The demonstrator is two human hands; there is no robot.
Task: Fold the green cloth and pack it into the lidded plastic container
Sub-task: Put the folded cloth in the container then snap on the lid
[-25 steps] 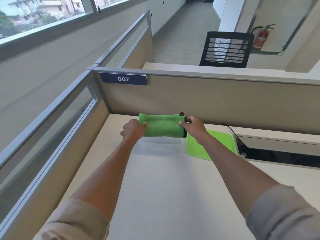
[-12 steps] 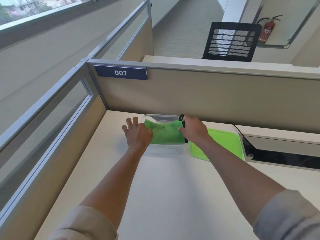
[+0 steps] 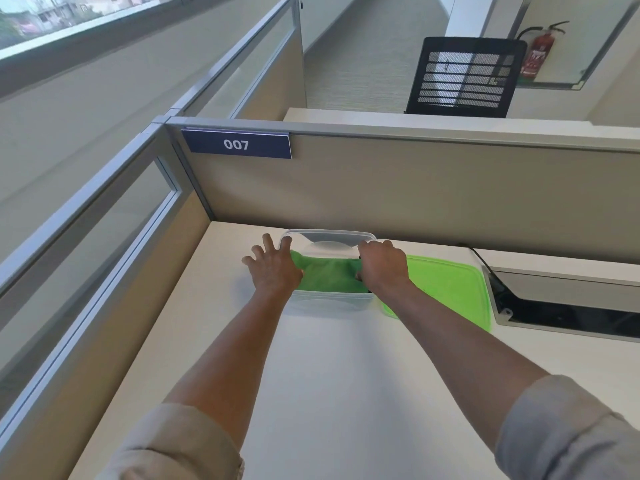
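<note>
Green cloth [image 3: 329, 276] down in clear container [image 3: 329, 234]. Left hand [image 3: 273, 268] fingers splayed, pressing; right hand [image 3: 382, 266] fist gripping cloth end. Risk: corner bunches over rim, blocks lid [image 3: 446, 285].

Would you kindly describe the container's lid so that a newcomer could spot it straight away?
Find the beige partition with the blue 007 sign; on the desk below it stands a clear plastic container holding a green cloth. The lid lies flat just right of it, partly under the right forearm. It is a thin, rigid, bright green sheet with rounded corners, unlike the soft cloth.
</note>
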